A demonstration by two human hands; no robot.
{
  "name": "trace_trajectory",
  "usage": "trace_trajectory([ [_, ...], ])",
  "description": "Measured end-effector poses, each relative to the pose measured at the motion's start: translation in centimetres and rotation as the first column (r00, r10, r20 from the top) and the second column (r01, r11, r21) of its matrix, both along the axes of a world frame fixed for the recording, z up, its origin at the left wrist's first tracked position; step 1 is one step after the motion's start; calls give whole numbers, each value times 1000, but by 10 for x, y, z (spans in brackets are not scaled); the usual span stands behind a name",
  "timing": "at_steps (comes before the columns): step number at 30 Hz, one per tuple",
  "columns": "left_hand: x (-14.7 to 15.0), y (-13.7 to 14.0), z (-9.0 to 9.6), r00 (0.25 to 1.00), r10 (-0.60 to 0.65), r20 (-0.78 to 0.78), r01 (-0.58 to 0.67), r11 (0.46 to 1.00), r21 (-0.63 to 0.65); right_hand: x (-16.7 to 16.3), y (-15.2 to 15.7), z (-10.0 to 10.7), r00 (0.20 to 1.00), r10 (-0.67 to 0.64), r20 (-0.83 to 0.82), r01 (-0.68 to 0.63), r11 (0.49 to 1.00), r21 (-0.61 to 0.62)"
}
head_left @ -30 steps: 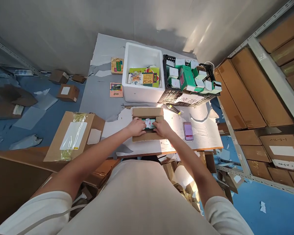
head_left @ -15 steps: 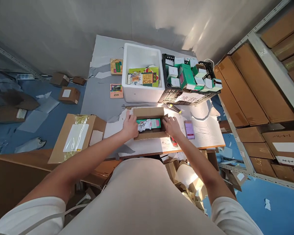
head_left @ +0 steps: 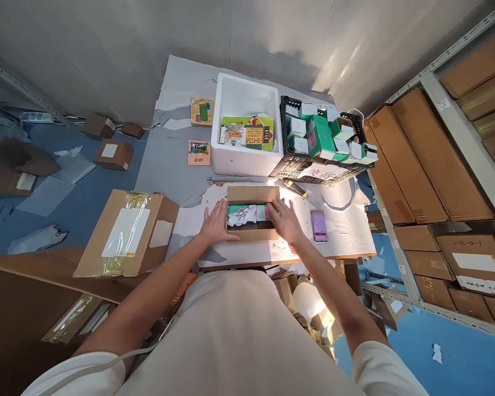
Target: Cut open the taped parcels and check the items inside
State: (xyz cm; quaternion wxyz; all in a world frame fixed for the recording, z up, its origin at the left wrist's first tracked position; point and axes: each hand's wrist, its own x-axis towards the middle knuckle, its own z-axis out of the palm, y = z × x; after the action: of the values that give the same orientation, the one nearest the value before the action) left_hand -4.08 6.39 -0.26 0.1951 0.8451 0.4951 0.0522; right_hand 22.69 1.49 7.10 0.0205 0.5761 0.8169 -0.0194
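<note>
I have both hands in view, well apart, one at each end of an open cardboard box (head_left: 253,193) on the table (head_left: 181,184). Left hand (head_left: 213,224) is spread against the box's left end, thumb out along the near edge; not closed on anything. Right hand (head_left: 286,221) is over the right end, fingertips reaching at or just inside the rim; I can't tell whether they grip the wall or touch the contents. Between the hands, inside the box: a green-and-pink carton (head_left: 264,213) lying lengthwise along the far side, crumpled white paper (head_left: 242,216) over its left part, nearer the left hand. Carton's right end sits by the right fingertips. Beyond the box I get a white foam box (head_left: 247,160) with books (head_left: 251,135) in it, plus a black plastic crate (head_left: 295,165) of green-and-white cartons (head_left: 319,136) to its right. Yellow-and-black utility knife (head_left: 295,188) past the right hand, smartphone (head_left: 319,225) right of it. Taped, labelled shipping carton (head_left: 126,234) off left.
</note>
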Motion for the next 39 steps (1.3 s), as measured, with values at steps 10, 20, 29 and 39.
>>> trace_trajectory([
  [10, -1, 1, 2, 999, 11, -40, -12, 999, -29, -59, 61, -37, 995, 87, 46, -65, 929, -365],
  [20, 0, 3, 2, 997, 24, -73, -29, 998, -60, -63, 58, -43, 969, 119, -217, -232, 747, -623],
  [29, -1, 4, 0, 999, 28, -24, -30, 998, -56, -27, 55, -36, 988, -98, 123, 141, 902, -409],
  [39, 0, 3, 3, 999, 36, -27, -37, 998, -55, -17, 52, -42, 980, -73, 186, 132, 936, -327],
])
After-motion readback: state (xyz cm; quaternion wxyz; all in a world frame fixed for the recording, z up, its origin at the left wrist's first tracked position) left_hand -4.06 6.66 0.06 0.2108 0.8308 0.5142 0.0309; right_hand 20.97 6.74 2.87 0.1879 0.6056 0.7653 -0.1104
